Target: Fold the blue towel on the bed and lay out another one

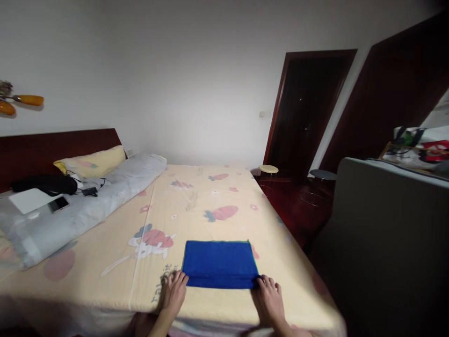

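Note:
A blue cloth with thin green edging lies flat on the bed near its front side. Along its near edge runs a narrow band that looks folded over. At the near left corner is my left hand, fingers curled and closed on the cloth. My right hand grips the near right corner in the same way, thumb partly hidden. Beneath the cloth is a cream bedsheet printed with carrots, flowers and a rabbit.
A rolled grey quilt spans the bed's left side, carrying a white laptop, a phone and a black bag. A yellow pillow lies behind. Two stools stand right of the bed, near a grey panel.

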{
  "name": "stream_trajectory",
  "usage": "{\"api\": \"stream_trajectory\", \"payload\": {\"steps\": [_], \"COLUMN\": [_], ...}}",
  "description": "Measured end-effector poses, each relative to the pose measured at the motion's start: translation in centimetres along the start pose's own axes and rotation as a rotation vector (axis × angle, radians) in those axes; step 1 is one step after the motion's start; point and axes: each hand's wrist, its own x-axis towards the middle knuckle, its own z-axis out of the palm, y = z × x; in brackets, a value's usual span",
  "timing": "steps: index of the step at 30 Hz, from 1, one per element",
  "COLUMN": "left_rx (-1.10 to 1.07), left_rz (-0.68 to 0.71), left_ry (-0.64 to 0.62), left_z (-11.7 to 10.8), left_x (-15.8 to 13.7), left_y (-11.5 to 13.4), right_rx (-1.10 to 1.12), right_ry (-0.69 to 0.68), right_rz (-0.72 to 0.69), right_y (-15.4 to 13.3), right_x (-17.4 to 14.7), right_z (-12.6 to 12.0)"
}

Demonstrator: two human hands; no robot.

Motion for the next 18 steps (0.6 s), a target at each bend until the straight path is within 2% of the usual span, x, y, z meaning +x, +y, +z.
{"api": "stream_trajectory", "payload": {"steps": [3,6,10,12,15,18], "left_rx": [-0.023,-0.041,-0.008,0.033,0.052,-0.044], "left_rz": [0.028,-0.029,-0.127,-0.166,-0.12,0.013], "left_ry": [0.008,-0.004,-0.012,0.033,0.11,0.039], "left_z": [-2.0,-3.2,-2.8,-2.2,-1.2,-0.3], "left_x": [0.5,1.1,1.5,1.3,0.5,-0.1], "left_y": [0.0,-0.3,-0.8,-0.5,1.4,5.3], "right_rx": [0.064,0.113,0.113,0.109,0.161,0.286], "right_ry": [-0.042,-0.06,-0.047,-0.024,0.025,0.001], "right_rz": [0.032,0.062,0.132,0.183,0.136,-0.023], "right_y": [-0.1,0.1,0.2,-0.3,-2.7,-7.0], "right_x": [1.0,1.8,2.0,1.9,1.5,1.2], "right_z": [-1.4,-2.1,-1.3,-0.7,-0.2,-0.4]}}
